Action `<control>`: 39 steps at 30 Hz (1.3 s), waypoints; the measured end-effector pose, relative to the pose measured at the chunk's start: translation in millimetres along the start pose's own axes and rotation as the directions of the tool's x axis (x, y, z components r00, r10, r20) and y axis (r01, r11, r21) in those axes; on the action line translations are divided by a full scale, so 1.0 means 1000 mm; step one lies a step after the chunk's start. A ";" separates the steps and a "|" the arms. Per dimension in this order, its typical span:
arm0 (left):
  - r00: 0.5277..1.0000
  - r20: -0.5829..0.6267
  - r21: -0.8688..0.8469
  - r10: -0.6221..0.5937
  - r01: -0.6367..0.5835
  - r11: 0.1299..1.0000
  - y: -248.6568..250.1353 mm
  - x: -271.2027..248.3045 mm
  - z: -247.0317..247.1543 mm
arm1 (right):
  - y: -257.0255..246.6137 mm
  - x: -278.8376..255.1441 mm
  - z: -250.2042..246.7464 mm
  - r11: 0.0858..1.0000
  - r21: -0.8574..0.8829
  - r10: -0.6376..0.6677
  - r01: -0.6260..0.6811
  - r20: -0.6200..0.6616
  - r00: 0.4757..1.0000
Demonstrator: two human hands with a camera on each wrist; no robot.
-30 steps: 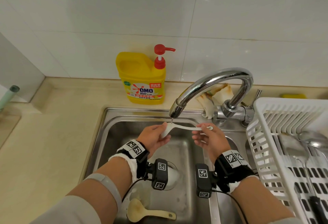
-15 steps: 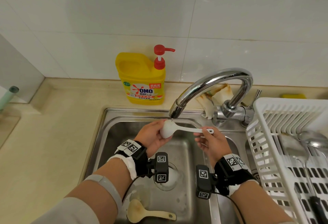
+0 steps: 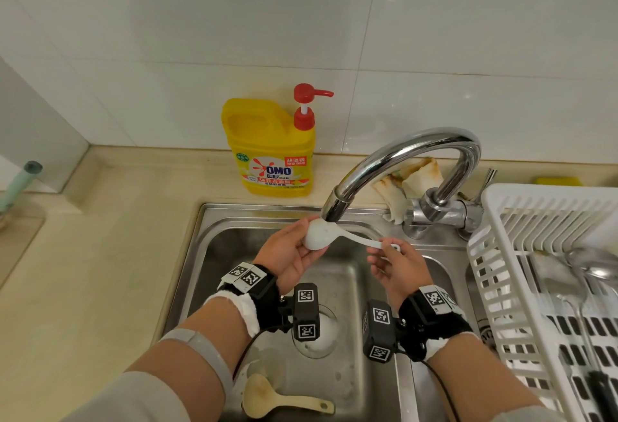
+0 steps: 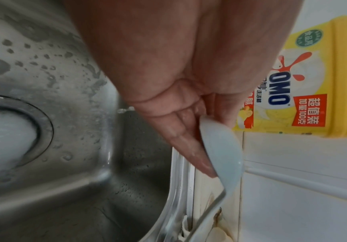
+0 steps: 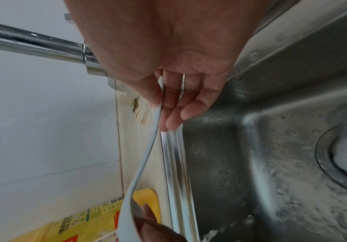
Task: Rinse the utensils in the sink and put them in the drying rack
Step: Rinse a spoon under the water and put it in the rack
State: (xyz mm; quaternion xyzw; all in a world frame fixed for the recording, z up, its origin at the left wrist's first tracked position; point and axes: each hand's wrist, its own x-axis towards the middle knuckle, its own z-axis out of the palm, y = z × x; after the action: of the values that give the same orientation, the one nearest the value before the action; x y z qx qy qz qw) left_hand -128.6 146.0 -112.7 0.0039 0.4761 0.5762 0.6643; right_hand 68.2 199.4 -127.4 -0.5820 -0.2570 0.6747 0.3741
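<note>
A white spoon is held level right under the tap's spout, over the steel sink. My left hand cups the spoon's bowl, straight fingers along its back and thumb at the far side. My right hand pinches the end of the handle between thumb and fingers. A beige spoon lies on the sink floor by the near edge. The white drying rack stands at the right with metal utensils in it.
A yellow dish-soap bottle with a red pump stands on the counter behind the sink. A crumpled cloth lies behind the tap base. Foam fills the drain. A yellow sponge sits at the back right.
The white spoon has been turned over under the spout: first edge-on and thin, its rounded bowl back now faces up. Both hands stayed in place.
</note>
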 end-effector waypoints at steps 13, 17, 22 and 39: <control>0.993 -0.114 -0.043 0.038 -0.043 0.998 0.019 -0.010 -0.023 | 0.008 -0.001 0.025 0.998 -0.038 0.063 -0.059 0.112 0.992; 0.982 -0.168 -0.079 0.081 -0.096 0.992 0.027 -0.016 -0.036 | 0.017 0.003 0.037 0.995 -0.064 0.091 -0.083 0.137 0.986; 0.965 -0.243 -0.129 0.095 -0.129 0.983 0.037 -0.022 -0.053 | 0.022 0.001 0.056 0.983 -0.147 0.136 -0.110 0.179 0.974; 0.914 -0.359 -0.154 0.190 -0.259 0.954 0.050 -0.032 -0.074 | 0.024 0.003 0.089 0.965 -0.262 0.076 0.014 0.327 0.942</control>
State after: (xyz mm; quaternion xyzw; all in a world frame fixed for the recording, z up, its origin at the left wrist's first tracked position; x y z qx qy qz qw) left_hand -210.2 97.9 -105.6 -0.1072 0.5202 0.6854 0.4982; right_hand -23.8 195.9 -131.2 -0.5074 -0.3939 0.7296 0.2346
